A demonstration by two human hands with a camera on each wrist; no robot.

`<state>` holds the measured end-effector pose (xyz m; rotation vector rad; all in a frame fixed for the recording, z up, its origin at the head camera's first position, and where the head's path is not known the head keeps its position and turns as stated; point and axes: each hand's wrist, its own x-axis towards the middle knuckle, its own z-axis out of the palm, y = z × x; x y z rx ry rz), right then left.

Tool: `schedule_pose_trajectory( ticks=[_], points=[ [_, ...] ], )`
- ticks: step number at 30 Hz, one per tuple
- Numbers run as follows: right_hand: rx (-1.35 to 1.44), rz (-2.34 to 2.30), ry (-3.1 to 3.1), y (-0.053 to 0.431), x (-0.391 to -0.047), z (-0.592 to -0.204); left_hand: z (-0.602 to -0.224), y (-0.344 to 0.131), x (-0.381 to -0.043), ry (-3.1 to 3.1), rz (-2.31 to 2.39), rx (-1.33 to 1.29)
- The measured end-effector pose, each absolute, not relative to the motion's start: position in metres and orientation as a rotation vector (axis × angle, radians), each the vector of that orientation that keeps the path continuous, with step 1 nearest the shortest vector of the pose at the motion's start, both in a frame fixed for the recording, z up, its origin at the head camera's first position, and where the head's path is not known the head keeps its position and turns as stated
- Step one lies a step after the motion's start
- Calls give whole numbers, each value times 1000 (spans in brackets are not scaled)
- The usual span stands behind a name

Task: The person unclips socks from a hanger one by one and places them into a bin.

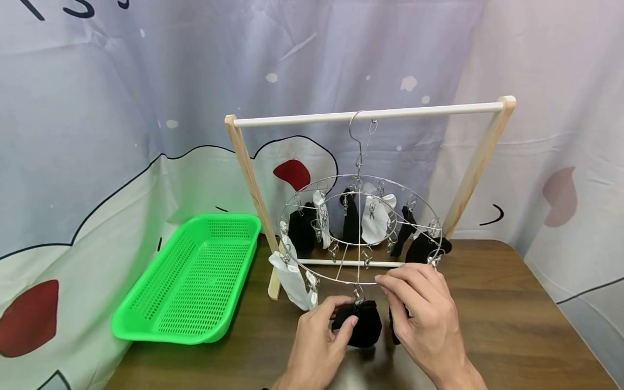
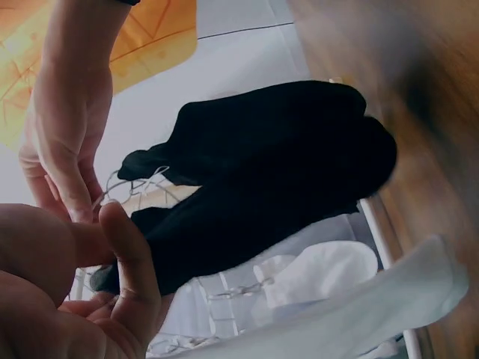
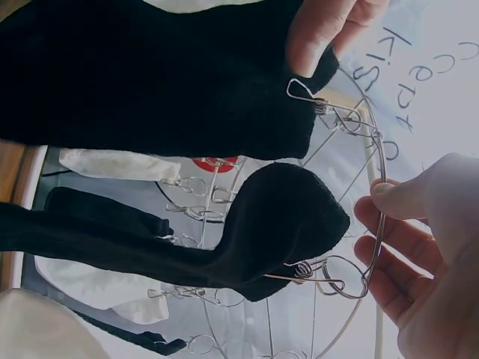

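A round wire hanger point(image 1: 359, 143) with clips hangs from a rack, holding several black and white socks. In front, a black sock point(image 1: 365, 327) hangs from a clip point(image 3: 320, 108) on the outer ring. My left hand point(image 1: 319, 338) pinches this sock's top edge beside the clip. My right hand point(image 1: 424, 314) pinches the outer ring point(image 3: 382, 161) between thumb and fingers, to the right of that clip. Another black sock point(image 3: 284, 217) hangs close by, its top folded over at its clip; the right hand mostly hides it in the head view. A white sock point(image 1: 292, 279) hangs left of my left hand.
The rack has wooden legs point(image 1: 480, 162) and a white rod point(image 1: 302, 117) across the top. A green plastic basket point(image 1: 234, 216) with nothing in it stands left of the rack on the wooden table point(image 1: 517, 309). A patterned curtain point(image 1: 195, 70) hangs behind.
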<state>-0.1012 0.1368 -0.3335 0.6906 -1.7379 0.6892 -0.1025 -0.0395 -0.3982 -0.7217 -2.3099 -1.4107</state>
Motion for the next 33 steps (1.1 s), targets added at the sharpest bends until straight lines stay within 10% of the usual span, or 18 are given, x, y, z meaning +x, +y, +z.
schedule_pose_trajectory(
  ticks=[33],
  points=[
    [800,948,-1938,122,-85,-342,-367,-43,-88,-2237,-1614,-835]
  ],
)
